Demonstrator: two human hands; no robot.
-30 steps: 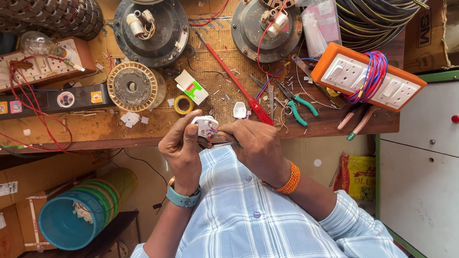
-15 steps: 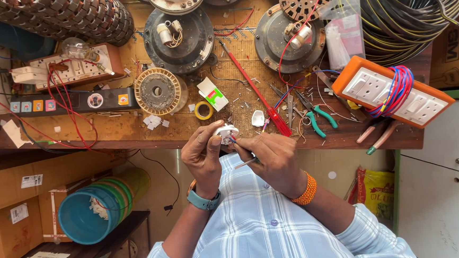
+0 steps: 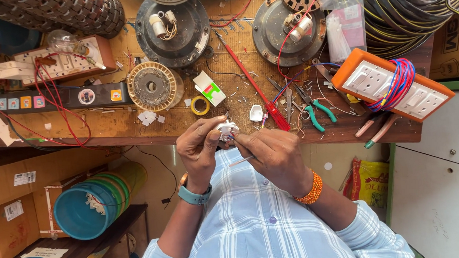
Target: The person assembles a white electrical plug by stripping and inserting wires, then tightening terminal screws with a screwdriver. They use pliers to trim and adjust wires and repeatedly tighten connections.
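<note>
Centre of frame — left hand point(image 3: 201, 146) fingers grip a white plug point(image 3: 227, 130); right hand point(image 3: 273, 153) pinches a thin tool point(image 3: 242, 160) below the tabletop point(image 3: 107, 126) edge.

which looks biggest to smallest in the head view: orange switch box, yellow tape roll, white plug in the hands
1. orange switch box
2. white plug, partly hidden by the fingers and nearer the camera, so unsure
3. yellow tape roll, about alike

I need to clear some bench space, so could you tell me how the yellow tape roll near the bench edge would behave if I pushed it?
The yellow tape roll lies flat on the wooden bench, so it would probably slide, not roll. It looks small and hollow, so likely light. Set on edge, it could roll off.
</note>
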